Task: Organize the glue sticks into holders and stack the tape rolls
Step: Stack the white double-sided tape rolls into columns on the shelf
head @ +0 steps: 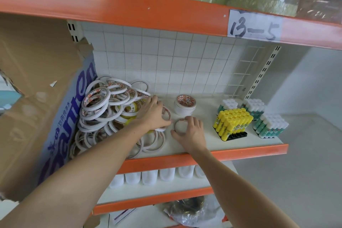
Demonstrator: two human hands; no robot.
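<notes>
White shelf board [207, 135] with an orange front edge, seen from the head camera. At the left, a loose heap of thin white tape rolls [103, 105] with red-printed cores lies against a torn brown cardboard box [37, 98]. The left hand [152, 114] rests palm-down on the right edge of this heap, fingers spread and nearly straight over the rolls. Just to its right, the right hand [188, 131] pinches a single thin tape roll [180, 126] between thumb and curled fingers, the roll lying flat on the board. Farther back, a short upright stack of white tape rolls [185, 107] stands near the wire grid back panel [185, 61]. At the right, yellow-capped glue sticks [232, 121] fill a black holder [236, 136]; white-capped green glue sticks [270, 125] stand in clusters beside and behind them.
</notes>
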